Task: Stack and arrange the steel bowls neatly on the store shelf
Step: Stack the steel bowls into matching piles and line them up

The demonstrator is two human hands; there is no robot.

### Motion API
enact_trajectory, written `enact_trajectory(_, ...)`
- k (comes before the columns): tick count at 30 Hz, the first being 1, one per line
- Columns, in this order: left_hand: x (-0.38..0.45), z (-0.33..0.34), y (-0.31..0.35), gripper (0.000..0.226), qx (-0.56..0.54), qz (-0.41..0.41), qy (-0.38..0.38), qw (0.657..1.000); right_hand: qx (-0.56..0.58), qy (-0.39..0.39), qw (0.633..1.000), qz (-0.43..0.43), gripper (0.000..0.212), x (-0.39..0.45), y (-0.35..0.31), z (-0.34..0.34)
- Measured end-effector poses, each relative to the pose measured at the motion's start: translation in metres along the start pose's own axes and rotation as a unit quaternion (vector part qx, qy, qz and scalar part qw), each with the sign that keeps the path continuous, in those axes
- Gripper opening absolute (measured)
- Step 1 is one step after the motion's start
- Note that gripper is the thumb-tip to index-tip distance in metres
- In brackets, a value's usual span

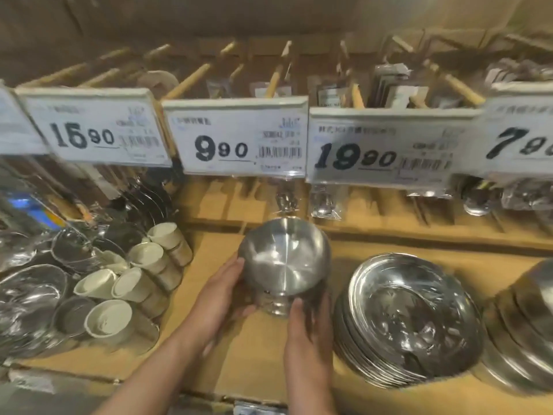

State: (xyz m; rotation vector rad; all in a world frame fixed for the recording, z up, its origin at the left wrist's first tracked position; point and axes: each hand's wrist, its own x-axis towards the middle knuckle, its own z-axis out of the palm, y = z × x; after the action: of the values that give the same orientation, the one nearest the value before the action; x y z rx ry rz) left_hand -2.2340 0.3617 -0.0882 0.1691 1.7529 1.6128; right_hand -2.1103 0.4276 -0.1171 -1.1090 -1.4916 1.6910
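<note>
With your left hand and right hand curled round the steel bowl stack at frame centre, keep that two-sided grip level and lower it squarely onto the bare shelf beside the plates.

Worn on the head, single wide-angle view, looking forward and steeply down onto a store shelf from close above. Near enough that both forearms enter from the bottom edge and a row of price tags spans the frame just above centre. Edges bent by the lens; upper shelf level receding at top. No second view to overlap.
</note>
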Motion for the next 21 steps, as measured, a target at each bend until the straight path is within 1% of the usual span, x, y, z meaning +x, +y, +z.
enact_trajectory(2, 0.007, 0.004, 0.004, 0.03, 0.004, 0.003, -0.009, 1.0, -0.007, 0.009, 1.0, -0.019, 0.058, 0.004, -0.002, 0.004)
enact_trajectory(6, 0.02, 0.012, 0.008, 0.029, -0.005, 0.02, -0.004, 1.0, -0.02, 0.034, 0.995, -0.089, 0.059, 0.013, -0.005, 0.009)
enact_trajectory(7, 0.022, 0.015, 0.009, 0.03, -0.004, 0.022, -0.01, 1.0, -0.016, 0.036, 0.996, -0.086, 0.06, 0.017, -0.006, 0.01)
enact_trajectory(9, 0.024, 0.022, 0.013, 0.031, -0.005, 0.02, -0.023, 1.0, -0.015, 0.037, 0.998, -0.051, 0.064, 0.024, -0.008, 0.013)
enact_trajectory(11, 0.027, 0.026, 0.016, 0.031, -0.014, 0.018, -0.032, 0.999, -0.008, 0.045, 0.999, -0.022, 0.06, 0.03, -0.007, 0.016)
enact_trajectory(14, 0.032, 0.03, 0.017, 0.033, -0.019, 0.014, -0.027, 0.999, -0.01, 0.058, 0.998, -0.036, 0.06, 0.026, -0.008, 0.019)
enact_trajectory(16, 0.032, 0.034, 0.017, 0.034, -0.023, 0.009, -0.028, 0.999, -0.008, 0.057, 0.997, -0.057, 0.067, 0.017, -0.009, 0.022)
enact_trajectory(17, 0.031, 0.036, 0.018, 0.033, -0.024, 0.007, -0.031, 0.999, -0.006, 0.055, 0.997, -0.05, 0.071, 0.013, -0.009, 0.022)
enact_trajectory(19, 0.026, 0.04, 0.02, 0.028, -0.02, 0.006, -0.05, 0.999, -0.011, 0.049, 0.999, 0.001, 0.075, 0.004, -0.004, 0.019)
enact_trajectory(21, 0.016, 0.043, 0.025, 0.027, -0.027, 0.005, -0.066, 0.997, -0.003, 0.023, 0.999, 0.045, 0.07, -0.005, -0.001, 0.014)
